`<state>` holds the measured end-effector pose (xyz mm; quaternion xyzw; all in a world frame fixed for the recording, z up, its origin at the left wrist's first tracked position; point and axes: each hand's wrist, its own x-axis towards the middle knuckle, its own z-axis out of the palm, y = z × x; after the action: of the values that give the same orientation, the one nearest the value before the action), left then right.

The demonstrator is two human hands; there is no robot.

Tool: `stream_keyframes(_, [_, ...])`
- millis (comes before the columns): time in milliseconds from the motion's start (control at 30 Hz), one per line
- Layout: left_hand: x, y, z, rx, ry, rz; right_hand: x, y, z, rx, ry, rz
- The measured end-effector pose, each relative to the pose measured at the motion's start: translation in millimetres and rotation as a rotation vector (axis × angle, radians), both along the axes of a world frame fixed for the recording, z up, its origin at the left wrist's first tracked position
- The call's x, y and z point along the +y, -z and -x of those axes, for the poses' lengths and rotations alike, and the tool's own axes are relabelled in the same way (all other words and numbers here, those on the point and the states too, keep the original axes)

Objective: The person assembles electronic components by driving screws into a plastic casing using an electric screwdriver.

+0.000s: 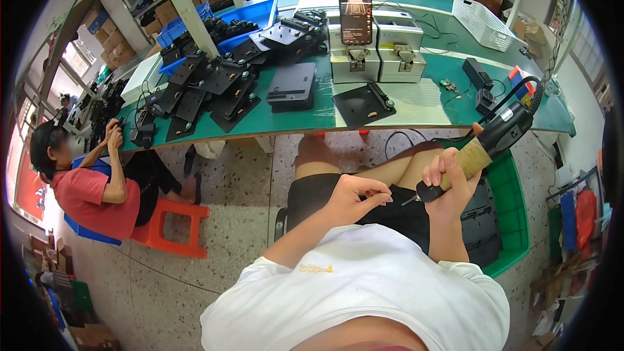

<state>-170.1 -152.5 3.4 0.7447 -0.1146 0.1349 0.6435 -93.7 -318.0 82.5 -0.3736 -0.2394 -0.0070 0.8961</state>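
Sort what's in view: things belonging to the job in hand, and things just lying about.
Likely the job's:
black-and-tan corded power screwdriver, gripped in the right hand
flat black panel on the green-topped workbench
black panels in the green plastic crate

Apparently incidental:
lit black smartphone, upright by the silver metal boxes
white perforated plastic basket
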Motion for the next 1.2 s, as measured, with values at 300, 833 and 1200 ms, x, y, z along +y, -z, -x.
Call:
stream_keyframes(300, [-23.5,2.6,2.0,0.091,0.1,0.301,-9.3,5.9,-10.8,0.012,0.04,0.035])
stream_keyframes(833, [-18.4,-1.3,-0.5,-0.4,-0.259,-0.156,-9.3,-0.6,-2.7,-0.044,-0.08,0.001])
stream_keyframes(1200, [-21.2,-2.5,-1.1,-0.521,-0.26,-0.273,-15.8,13.6,-14.0,-0.111,-0.218,0.019])
